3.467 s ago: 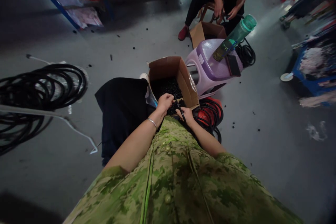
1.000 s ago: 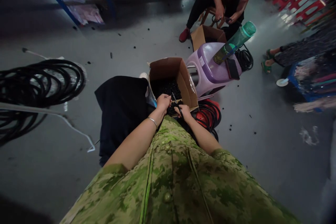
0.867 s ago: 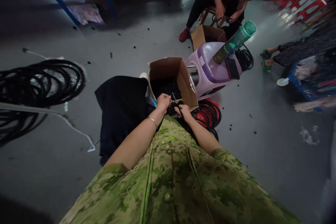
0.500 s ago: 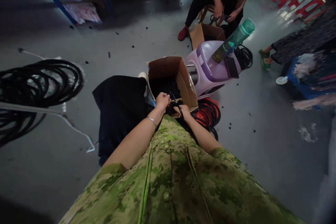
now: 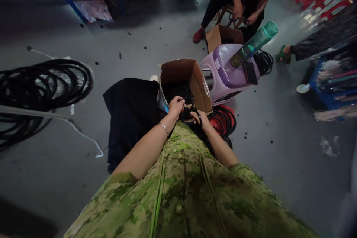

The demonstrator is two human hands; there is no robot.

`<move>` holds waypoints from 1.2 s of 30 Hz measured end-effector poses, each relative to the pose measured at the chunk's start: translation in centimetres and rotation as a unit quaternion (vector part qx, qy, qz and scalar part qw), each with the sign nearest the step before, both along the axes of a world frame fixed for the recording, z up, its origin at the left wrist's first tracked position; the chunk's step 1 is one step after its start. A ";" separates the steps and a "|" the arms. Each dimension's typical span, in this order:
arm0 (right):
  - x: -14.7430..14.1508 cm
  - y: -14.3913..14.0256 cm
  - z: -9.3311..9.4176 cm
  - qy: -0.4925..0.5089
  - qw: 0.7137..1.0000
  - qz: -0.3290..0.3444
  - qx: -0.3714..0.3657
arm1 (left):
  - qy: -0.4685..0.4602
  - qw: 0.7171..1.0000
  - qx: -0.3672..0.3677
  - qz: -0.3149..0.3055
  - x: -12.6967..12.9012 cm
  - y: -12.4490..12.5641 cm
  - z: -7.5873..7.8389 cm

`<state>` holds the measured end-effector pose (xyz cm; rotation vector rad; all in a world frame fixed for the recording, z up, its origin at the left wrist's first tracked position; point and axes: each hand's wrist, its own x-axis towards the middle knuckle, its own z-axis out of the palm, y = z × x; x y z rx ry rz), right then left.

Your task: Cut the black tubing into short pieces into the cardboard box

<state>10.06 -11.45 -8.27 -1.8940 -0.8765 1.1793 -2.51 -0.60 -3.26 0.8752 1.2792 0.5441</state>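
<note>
My left hand (image 5: 176,106) is closed in a pinch over the near side of an open cardboard box (image 5: 201,86). Whatever its fingertips hold is too small and dark to name. Fingers of my right hand (image 5: 204,120) are wrapped round black-handled scissors (image 5: 199,116), whose blades point up and away into the box. A gap separates the two hands. Many small black pieces (image 5: 182,92) lie inside the box, below and beyond my fingers.
A purple stool (image 5: 220,63) beside the box bears a green bottle (image 5: 258,42) and a phone (image 5: 250,73). Black coils (image 5: 83,78) lie left; more sit on something red (image 5: 230,113) at right. A co-worker's hands (image 5: 238,10) work over another box (image 5: 214,37).
My right hand has drawn slightly away from my left, and the scissors have swung more upright. The whole view has shifted a little; the other person's foot at right has moved.
</note>
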 end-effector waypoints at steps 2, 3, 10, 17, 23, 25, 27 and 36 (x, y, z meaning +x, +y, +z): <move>0.1 -0.7 0.7 0.017 1.000 0.012 -0.013 | -0.002 1.000 0.002 -0.002 0.0 0.0 -0.1; 0.1 -1.0 1.0 0.024 0.999 0.019 -0.020 | -0.002 1.000 0.004 -0.006 0.0 0.0 -0.1; -0.2 -1.2 1.9 0.031 0.998 0.037 -0.045 | 0.003 0.997 0.053 -0.054 -0.1 -0.3 -0.4; 0.1 -0.7 2.1 0.030 0.998 0.031 -0.050 | 0.054 0.976 0.181 -0.109 -0.1 -0.2 -2.4; 0.1 -0.8 2.3 0.027 0.998 0.032 -0.044 | 0.090 0.954 0.250 -0.141 -0.3 -0.1 -2.6; 0.1 -0.9 2.4 0.026 0.998 0.032 -0.048 | 0.105 0.945 0.268 -0.154 -0.4 -0.1 -2.3; 0.1 -0.9 2.5 0.024 0.998 0.032 -0.053 | 0.121 0.936 0.286 -0.166 -0.5 -0.1 -1.9; -0.3 -0.7 2.2 0.035 0.998 0.015 -0.055 | 0.143 0.924 0.304 -0.185 -0.6 -0.3 -1.7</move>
